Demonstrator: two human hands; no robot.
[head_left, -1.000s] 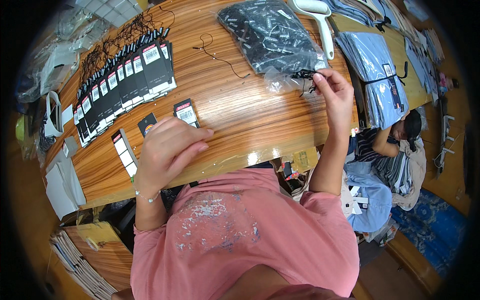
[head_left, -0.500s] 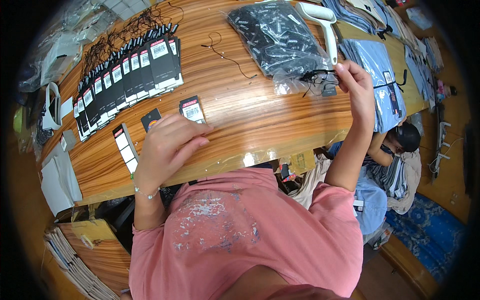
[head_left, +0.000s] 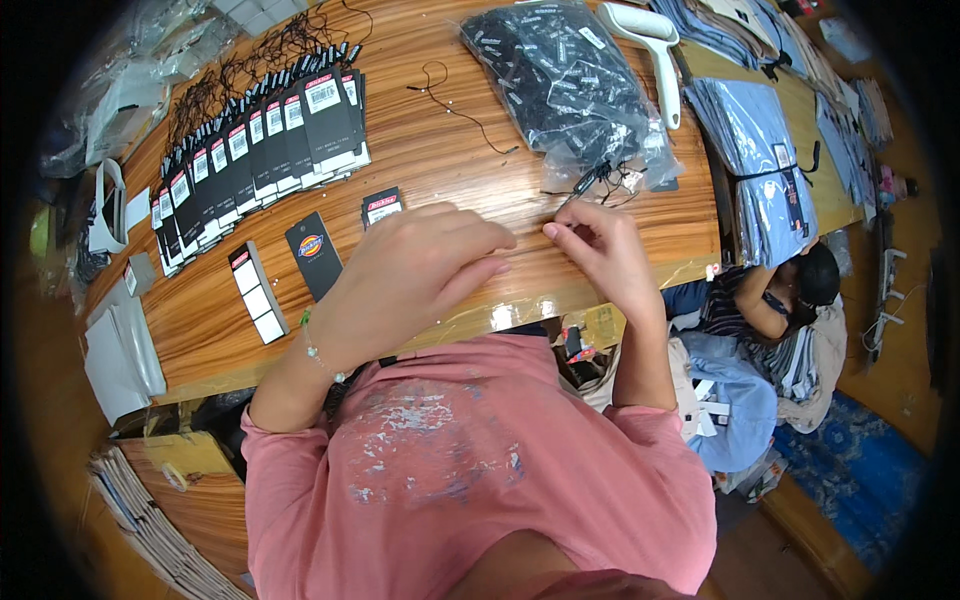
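My right hand [head_left: 608, 252] is closed in a pinch, with a small bunch of thin black tag strings [head_left: 592, 182] at its fingertips. The strings fan out in front of a clear bag [head_left: 560, 75] packed with more black strings. Facing it, my left hand [head_left: 425, 262] has its fingers bent loosely and its thumb a little apart, with nothing visible between them. Just beyond the left hand lies a small pile of tags [head_left: 380, 203], partly covered. A dark hang tag [head_left: 313, 255] with a round emblem and a white label strip [head_left: 258, 295] lie to its left.
A long fanned row of black hang tags [head_left: 255, 160] with strings attached fills the back left. One loose string [head_left: 460, 115] lies mid-table. A white lint roller [head_left: 655, 55] and folded blue garments [head_left: 755, 165] are at the right. Another person [head_left: 765, 300] is beyond the table edge.
My right hand has come down and left, bringing the strings nearer my left hand. My left hand has moved right, uncovering the dark emblem tag.
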